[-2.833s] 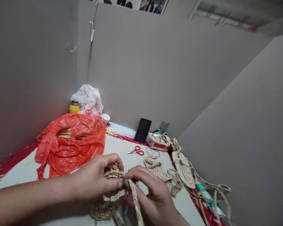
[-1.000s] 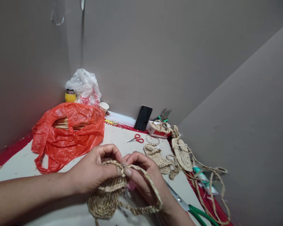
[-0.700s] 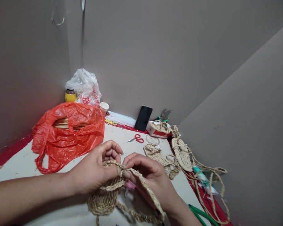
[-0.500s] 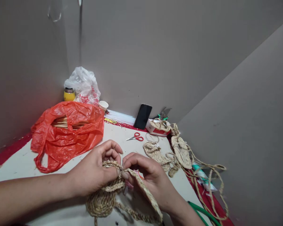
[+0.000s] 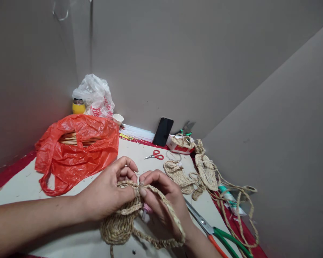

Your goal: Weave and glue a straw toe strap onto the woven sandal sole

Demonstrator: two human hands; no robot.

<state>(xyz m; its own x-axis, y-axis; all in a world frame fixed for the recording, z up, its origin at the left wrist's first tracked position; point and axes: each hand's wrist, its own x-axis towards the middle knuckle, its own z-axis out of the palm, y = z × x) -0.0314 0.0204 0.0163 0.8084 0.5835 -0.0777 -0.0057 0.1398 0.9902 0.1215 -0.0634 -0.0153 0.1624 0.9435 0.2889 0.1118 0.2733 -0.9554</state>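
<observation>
A woven straw sandal (image 5: 117,229), with a thick coiled sole, hangs low in front of me. My left hand (image 5: 104,197) is closed around its upper edge, thumb pressed on the weave. At that same edge my right hand (image 5: 164,190) pinches a braided straw cord (image 5: 179,222), which loops down to the right and back under the sandal. The fingertips of both hands almost meet. Behind the right fingers shows a small pink item with a clear tip (image 5: 146,209), mostly hidden. Large shears (image 5: 204,224) with green and orange handles lie beside my right wrist.
A red plastic bag (image 5: 78,154) holding flat straw-coloured strips lies left. Small red-handled scissors (image 5: 158,155), a phone (image 5: 163,132) and a paper cup (image 5: 118,118) stand farther back. More woven straw pieces (image 5: 179,177) and loose braided cord (image 5: 240,215) lie along the right side.
The right hand has shifted slightly left and up, its thumb now at the cord joint. More of the large shears shows beside the right wrist.
</observation>
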